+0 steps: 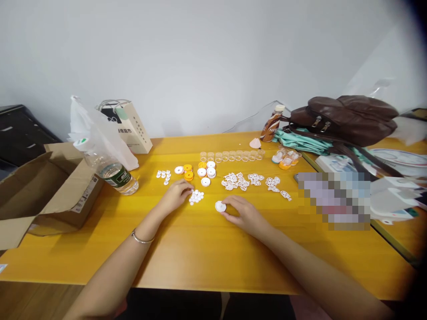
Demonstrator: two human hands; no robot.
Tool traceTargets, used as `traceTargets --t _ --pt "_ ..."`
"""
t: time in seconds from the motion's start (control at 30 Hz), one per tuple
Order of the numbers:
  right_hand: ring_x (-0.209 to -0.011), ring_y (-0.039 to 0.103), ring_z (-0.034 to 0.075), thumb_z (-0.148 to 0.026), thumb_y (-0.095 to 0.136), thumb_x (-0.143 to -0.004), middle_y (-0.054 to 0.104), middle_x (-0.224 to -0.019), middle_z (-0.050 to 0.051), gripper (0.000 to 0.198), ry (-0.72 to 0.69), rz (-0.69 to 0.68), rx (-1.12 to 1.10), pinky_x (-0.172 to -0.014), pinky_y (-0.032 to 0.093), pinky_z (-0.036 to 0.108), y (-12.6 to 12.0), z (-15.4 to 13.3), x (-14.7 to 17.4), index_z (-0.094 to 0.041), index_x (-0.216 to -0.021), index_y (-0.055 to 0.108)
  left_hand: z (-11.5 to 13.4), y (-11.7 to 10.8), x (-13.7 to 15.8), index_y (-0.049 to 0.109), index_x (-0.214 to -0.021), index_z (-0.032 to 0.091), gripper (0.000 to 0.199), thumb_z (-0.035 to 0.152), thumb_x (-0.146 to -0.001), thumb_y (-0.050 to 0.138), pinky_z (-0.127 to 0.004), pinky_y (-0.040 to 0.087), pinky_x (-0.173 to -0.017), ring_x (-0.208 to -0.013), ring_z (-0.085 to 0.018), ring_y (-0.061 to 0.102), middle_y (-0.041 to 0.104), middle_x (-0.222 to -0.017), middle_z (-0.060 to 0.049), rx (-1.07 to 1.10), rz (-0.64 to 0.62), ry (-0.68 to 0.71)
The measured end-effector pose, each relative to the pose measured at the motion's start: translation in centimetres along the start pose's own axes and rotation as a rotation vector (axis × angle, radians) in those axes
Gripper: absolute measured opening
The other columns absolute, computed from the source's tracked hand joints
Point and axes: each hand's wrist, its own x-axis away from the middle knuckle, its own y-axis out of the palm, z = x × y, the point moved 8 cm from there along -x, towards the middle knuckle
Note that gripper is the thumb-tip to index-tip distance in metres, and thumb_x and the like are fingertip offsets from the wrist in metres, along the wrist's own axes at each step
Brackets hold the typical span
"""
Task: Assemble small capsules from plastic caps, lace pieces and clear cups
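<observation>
My right hand (243, 214) pinches a round white plastic disc (220, 206) by its edge between thumb and fingers, just over the table. At the left edge of a pile of small white round pieces (196, 196), the fingertips of my left hand (176, 195) are pressed together; whatever they hold is too small to tell. Behind the hands lie stacked white and orange discs (188, 172), more white discs (211, 171) and a group of small white knob-like parts (164, 175). White openwork plastic pieces (235, 181) are spread beyond my right hand.
A row of clear cups (238, 156) stands at the back beside assembled orange and white items (285, 158). To the left are a cardboard box (66, 195), a water bottle (116, 176) and a paper bag (138, 133). A coffee bottle (271, 125) and brown bag (347, 118) sit at right.
</observation>
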Motion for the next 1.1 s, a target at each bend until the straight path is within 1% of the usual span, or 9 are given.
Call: traceTargets --t 0.17,0.37,0.47,0.57,0.73,0.93,1.1 --pt "-0.085 0.058 0.019 -0.022 0.055 -0.081 0.062 -0.090 0.007 0.013 0.027 -0.009 -0.002 -0.078 0.047 0.034 0.08 0.17 -0.04 -0.020 -0.094 0.054 -0.12 0.06 -0.20 0.063 -0.080 0.016 0.012 0.018 -0.083 0.051 -0.027 0.047 -0.075 -0.079 -0.015 0.057 0.062 -0.083 -0.005 -0.054 0.005 0.011" --pt "-0.090 0.056 0.020 -0.023 0.056 -0.080 0.060 -0.094 0.007 0.019 0.046 -0.019 0.006 -0.081 0.047 0.035 0.21 0.26 -0.05 -0.020 -0.098 0.053 0.42 0.22 -0.31 0.065 -0.080 0.017 0.017 0.020 -0.084 0.049 -0.036 0.042 -0.079 -0.083 -0.021 0.056 0.063 -0.083 -0.007 -0.177 -0.029 0.041" --pt "-0.089 0.057 0.020 -0.022 0.057 -0.080 0.060 -0.093 0.007 0.019 0.036 -0.025 -0.002 -0.081 0.047 0.035 0.24 0.09 -0.06 -0.021 -0.098 0.053 0.74 0.22 -0.22 0.065 -0.080 0.017 0.019 0.020 -0.085 0.047 -0.038 0.041 -0.079 -0.083 -0.022 0.056 0.063 -0.082 -0.008 -0.200 -0.046 0.053" --pt "-0.088 0.057 0.020 -0.021 0.057 -0.079 0.061 -0.092 0.007 0.019 0.027 -0.018 -0.004 -0.080 0.047 0.035 0.16 -0.05 -0.08 -0.021 -0.097 0.054 0.83 0.18 -0.18 0.064 -0.081 0.018 0.018 0.018 -0.085 0.047 -0.035 0.042 -0.079 -0.084 -0.020 0.056 0.063 -0.084 -0.008 -0.178 -0.064 0.070" --pt "-0.086 0.059 0.020 -0.022 0.058 -0.078 0.062 -0.091 0.007 0.017 0.028 -0.004 -0.016 -0.079 0.048 0.035 0.09 -0.13 -0.18 -0.021 -0.095 0.055 0.28 0.31 -0.37 0.059 -0.076 0.017 0.014 0.016 -0.084 0.047 -0.028 0.045 -0.073 -0.078 -0.016 0.056 0.060 -0.080 -0.004 -0.104 -0.060 0.058" --pt "-0.086 0.058 0.019 -0.021 0.057 -0.079 0.062 -0.091 0.007 0.016 0.034 -0.011 -0.026 -0.079 0.048 0.035 0.10 -0.06 -0.22 -0.020 -0.095 0.055 -0.09 0.41 -0.08 0.056 -0.077 0.017 0.008 0.019 -0.082 0.051 -0.028 0.046 -0.073 -0.078 -0.016 0.056 0.060 -0.081 -0.005 -0.079 -0.051 0.022" --pt "-0.085 0.059 0.019 -0.022 0.057 -0.079 0.062 -0.090 0.007 0.015 0.031 -0.006 -0.029 -0.078 0.048 0.035 0.11 0.13 -0.17 -0.021 -0.095 0.056 0.04 -0.19 0.13 0.058 -0.078 0.017 0.010 0.020 -0.083 0.049 -0.027 0.046 -0.071 -0.075 -0.015 0.056 0.061 -0.080 -0.005 -0.102 -0.054 0.019"
